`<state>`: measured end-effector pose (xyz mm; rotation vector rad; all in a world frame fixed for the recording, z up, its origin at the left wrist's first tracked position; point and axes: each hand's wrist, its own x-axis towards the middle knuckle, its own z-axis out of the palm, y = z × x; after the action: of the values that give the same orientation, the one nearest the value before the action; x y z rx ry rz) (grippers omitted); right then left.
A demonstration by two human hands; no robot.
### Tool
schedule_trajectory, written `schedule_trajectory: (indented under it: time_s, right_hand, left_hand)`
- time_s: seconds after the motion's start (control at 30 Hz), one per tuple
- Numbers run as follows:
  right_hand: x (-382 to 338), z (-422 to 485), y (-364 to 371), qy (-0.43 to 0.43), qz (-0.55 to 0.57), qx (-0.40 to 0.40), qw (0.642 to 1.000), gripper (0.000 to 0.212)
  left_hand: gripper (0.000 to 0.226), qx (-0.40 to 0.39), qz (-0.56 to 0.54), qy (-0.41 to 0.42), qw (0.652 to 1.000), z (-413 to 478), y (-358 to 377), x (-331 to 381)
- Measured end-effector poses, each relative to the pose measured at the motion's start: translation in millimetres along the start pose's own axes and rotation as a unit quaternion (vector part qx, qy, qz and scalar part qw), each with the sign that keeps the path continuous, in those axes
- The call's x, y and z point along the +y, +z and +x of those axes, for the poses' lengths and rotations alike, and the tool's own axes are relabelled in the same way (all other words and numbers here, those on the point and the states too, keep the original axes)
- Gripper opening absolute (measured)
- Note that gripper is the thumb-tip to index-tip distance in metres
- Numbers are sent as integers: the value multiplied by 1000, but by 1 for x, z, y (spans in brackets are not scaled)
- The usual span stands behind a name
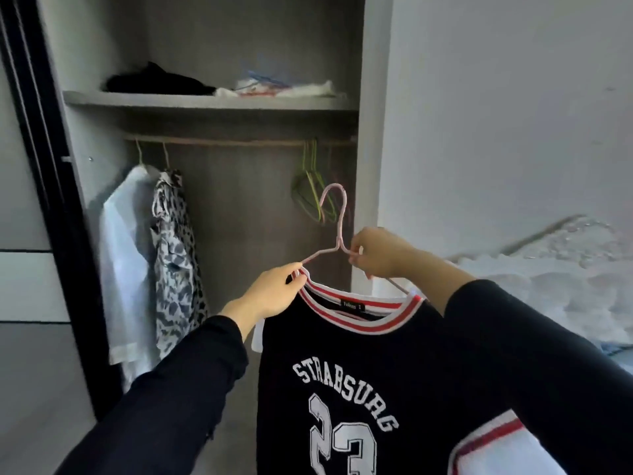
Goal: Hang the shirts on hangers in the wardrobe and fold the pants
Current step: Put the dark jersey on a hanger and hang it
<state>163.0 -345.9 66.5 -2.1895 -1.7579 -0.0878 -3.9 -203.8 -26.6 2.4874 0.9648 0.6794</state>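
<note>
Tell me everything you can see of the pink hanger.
The pink hanger is thin wire: a curved hook, a straight neck, two sloping arms. It is held upright before the wardrobe, hook not yet on the rail. Its arms go into the collar of the black jersey. The left hand pinches its left arm at the collar; the right hand pinches its right arm near the neck.

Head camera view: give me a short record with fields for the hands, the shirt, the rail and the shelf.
left hand: grips pink hanger arm at black shirt collar
right hand: pinches hanger's other arm
shirt state: on hanger, not yet on rail
rail: white shirt, patterned shirt, empty green hangers
shelf: dark clothing, light items
</note>
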Motion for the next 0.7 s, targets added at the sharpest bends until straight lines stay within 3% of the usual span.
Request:
schedule_trajectory:
  time_s: [0.17, 0.47, 0.7]
  right_hand:
    - [-48, 104, 36, -23, 6, -14, 1000, 10]
    - [-118, 291, 76, -57, 36, -27, 997, 20]
    - [-172, 405, 79, -61, 57, 17, 996, 23]
  left_hand:
    - [42, 57, 15, -17, 998, 45, -39, -69]
    - [39, 181, 85, -41, 979, 157, -124, -180]
    - [34, 237, 128, -17, 963, 241, -199, -250]
